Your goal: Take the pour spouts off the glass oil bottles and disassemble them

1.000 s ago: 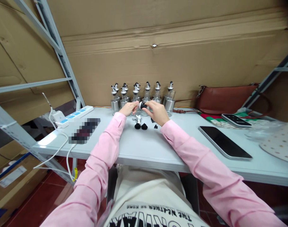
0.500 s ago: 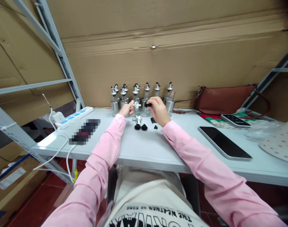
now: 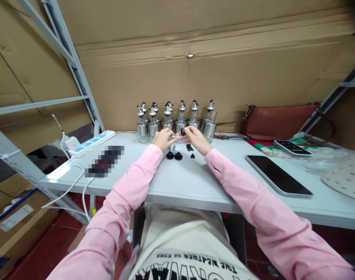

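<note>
My left hand [image 3: 164, 139] is closed on a small white spout piece [image 3: 174, 137], whose tip pokes out toward the right. Close beside it, my right hand [image 3: 195, 137] pinches a round black stopper [image 3: 182, 132]. The two hands nearly meet in front of a row of glass bottles [image 3: 181, 123] with steel sleeves and pourer tops. Below them on the table lie two black stoppers [image 3: 178, 156], and another pale spout part [image 3: 172, 148] is partly hidden behind these. Several small black pieces [image 3: 189, 147] rest under my right hand.
A black-screened phone [image 3: 278, 175] and a second device [image 3: 292, 148] lie to the right, near a brown bag [image 3: 276, 122]. On the left are a white power strip [image 3: 97, 142] and a pixelated object [image 3: 106, 161] with a cable. Cardboard [image 3: 212, 74] stands behind the bottles.
My left hand has moved right with the white spout piece, toward my right hand. The black stopper in my right hand has been turned, and both hands are now close together.
</note>
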Available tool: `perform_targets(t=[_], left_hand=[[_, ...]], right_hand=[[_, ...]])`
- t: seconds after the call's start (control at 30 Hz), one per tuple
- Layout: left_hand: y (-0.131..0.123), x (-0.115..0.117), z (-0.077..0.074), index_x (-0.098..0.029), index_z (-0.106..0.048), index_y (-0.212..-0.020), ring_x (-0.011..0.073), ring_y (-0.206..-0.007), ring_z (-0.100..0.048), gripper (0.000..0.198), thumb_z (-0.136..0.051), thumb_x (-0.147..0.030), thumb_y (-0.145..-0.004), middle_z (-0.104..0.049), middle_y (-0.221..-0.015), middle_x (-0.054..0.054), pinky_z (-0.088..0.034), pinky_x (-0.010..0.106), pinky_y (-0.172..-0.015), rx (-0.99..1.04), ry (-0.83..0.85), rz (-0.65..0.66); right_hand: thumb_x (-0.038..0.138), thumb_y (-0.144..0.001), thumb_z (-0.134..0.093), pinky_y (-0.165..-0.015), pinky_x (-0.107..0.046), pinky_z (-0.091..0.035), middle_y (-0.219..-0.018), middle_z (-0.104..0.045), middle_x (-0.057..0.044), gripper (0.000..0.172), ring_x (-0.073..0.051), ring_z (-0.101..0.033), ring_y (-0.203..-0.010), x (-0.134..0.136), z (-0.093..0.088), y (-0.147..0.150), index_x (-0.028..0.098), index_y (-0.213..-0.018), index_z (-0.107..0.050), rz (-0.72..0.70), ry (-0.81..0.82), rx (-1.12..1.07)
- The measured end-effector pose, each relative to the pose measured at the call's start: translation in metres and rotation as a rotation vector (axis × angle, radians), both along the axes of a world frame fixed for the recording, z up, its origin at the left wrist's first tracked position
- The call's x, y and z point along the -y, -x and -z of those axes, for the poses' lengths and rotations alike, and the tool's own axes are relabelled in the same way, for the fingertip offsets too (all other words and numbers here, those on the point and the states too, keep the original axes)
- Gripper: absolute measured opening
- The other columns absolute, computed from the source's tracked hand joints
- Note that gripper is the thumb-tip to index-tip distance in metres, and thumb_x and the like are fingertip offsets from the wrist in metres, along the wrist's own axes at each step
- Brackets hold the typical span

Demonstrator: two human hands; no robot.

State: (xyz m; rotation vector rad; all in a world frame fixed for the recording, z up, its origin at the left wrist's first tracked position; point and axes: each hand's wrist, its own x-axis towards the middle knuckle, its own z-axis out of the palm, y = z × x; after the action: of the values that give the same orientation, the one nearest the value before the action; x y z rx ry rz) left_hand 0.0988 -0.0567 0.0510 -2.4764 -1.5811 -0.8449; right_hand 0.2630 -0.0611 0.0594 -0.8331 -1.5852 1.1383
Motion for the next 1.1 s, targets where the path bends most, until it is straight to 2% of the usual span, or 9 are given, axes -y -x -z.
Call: perform_targets(t=[0.17,0.27,0.4,0.53,0.7,0.83,0.93,1.1], left_hand=[[0.002,-0.012,0.018,-0.019,-0.063,-0.092,0.0209,-0.103,-0.047,0.021,-0.061,-0.034,-0.076,-0.052,-0.105,0.006,-0.040,0.033,-0.087,-0.117,0.148,0.063],[0.004,-0.020,0.024,-0.018,-0.065,-0.091,0.0204,-0.102,-0.049,0.023,-0.066,-0.031,-0.072,-0.052,-0.103,0.006,-0.040,0.033,-0.091,-0.096,0.196,0.084],[0.007,-0.023,0.021,-0.017,-0.066,-0.088,0.0199,-0.099,-0.052,0.026,-0.072,-0.027,-0.064,-0.053,-0.099,0.005,-0.040,0.032,-0.094,-0.041,0.230,0.116],[0.009,-0.020,0.018,-0.016,-0.065,-0.089,0.0193,-0.097,-0.055,0.029,-0.072,-0.025,-0.062,-0.054,-0.099,0.005,-0.042,0.031,-0.092,0.013,0.270,0.105],[0.015,-0.022,0.017,-0.017,-0.055,-0.106,0.0205,-0.106,-0.053,0.043,-0.068,-0.022,-0.066,-0.058,-0.107,0.007,-0.044,0.031,-0.088,0.106,0.336,0.090],[0.019,-0.023,0.016,-0.017,-0.052,-0.110,0.0203,-0.107,-0.054,0.045,-0.066,-0.018,-0.067,-0.060,-0.110,0.007,-0.041,0.033,-0.093,0.106,0.379,0.094],[0.018,-0.024,0.017,-0.017,-0.054,-0.107,0.0199,-0.105,-0.055,0.044,-0.066,-0.015,-0.065,-0.062,-0.107,0.006,-0.039,0.033,-0.096,0.083,0.323,0.097],[0.015,-0.023,0.019,-0.016,-0.055,-0.104,0.0191,-0.100,-0.057,0.038,-0.064,-0.016,-0.068,-0.063,-0.102,0.006,-0.041,0.033,-0.092,0.040,0.246,0.106]], right_hand=[[0.029,-0.090,-0.036,-0.071,-0.030,-0.053,-0.084,-0.063,-0.003,0.014,-0.011,-0.063,-0.071,0.002,0.006,0.002,0.021,-0.079,-0.037,0.008,0.140,0.163],[0.028,-0.090,-0.036,-0.070,-0.026,-0.051,-0.087,-0.063,-0.004,0.015,-0.011,-0.062,-0.078,0.001,0.008,0.003,0.020,-0.079,-0.039,0.006,0.140,0.261],[0.029,-0.088,-0.039,-0.061,-0.022,-0.050,-0.085,-0.061,-0.003,0.014,-0.012,-0.061,-0.082,-0.001,0.011,0.004,0.019,-0.078,-0.042,0.025,0.045,0.322],[0.030,-0.087,-0.040,-0.053,-0.020,-0.046,-0.077,-0.058,-0.001,0.015,-0.013,-0.061,-0.075,-0.004,0.014,0.002,0.019,-0.077,-0.041,0.034,0.049,0.389],[0.030,-0.087,-0.039,-0.066,-0.026,-0.048,-0.083,-0.064,-0.004,0.016,-0.014,-0.062,-0.082,-0.008,0.017,0.000,0.019,-0.076,-0.042,0.023,-0.021,0.469],[0.030,-0.087,-0.038,-0.076,-0.032,-0.046,-0.089,-0.065,-0.006,0.016,-0.015,-0.060,-0.088,-0.009,0.018,-0.001,0.019,-0.076,-0.042,0.015,-0.011,0.516],[0.032,-0.086,-0.037,-0.076,-0.032,-0.046,-0.091,-0.064,-0.006,0.017,-0.016,-0.059,-0.090,-0.012,0.021,-0.002,0.019,-0.076,-0.042,0.021,-0.052,0.517],[0.032,-0.084,-0.039,-0.072,-0.030,-0.046,-0.082,-0.061,-0.003,0.017,-0.014,-0.057,-0.082,-0.020,0.028,-0.004,0.019,-0.076,-0.044,0.030,-0.114,0.521]])
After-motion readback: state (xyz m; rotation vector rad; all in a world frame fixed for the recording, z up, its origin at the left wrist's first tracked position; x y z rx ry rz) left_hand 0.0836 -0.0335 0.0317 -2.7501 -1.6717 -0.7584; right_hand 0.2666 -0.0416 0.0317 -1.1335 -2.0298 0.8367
